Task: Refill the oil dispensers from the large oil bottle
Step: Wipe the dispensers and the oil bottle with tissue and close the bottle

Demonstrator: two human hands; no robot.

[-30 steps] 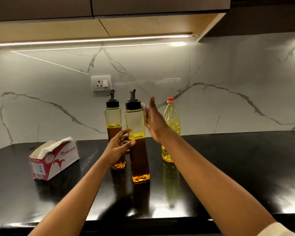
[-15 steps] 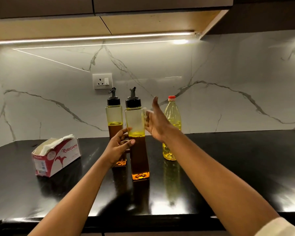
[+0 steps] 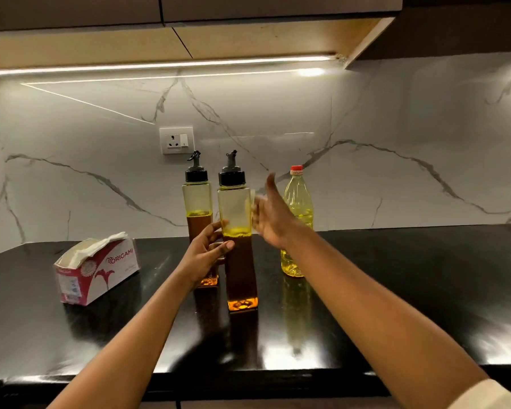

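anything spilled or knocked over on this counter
Nothing stands out. The near dispenser, the far dispenser and the large oil bottle stand upright with caps on, and no oil shows on the black counter. The tissue box sits angled, tissues poking out.

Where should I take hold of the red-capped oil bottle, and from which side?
Grip the large oil bottle around its body below the tapering shoulder, where it is round and slim enough to wrap. Come from its right: the near dispenser and the open right hand crowd its left, and the wall is behind. It stands upright, so a side-on grip should suit.
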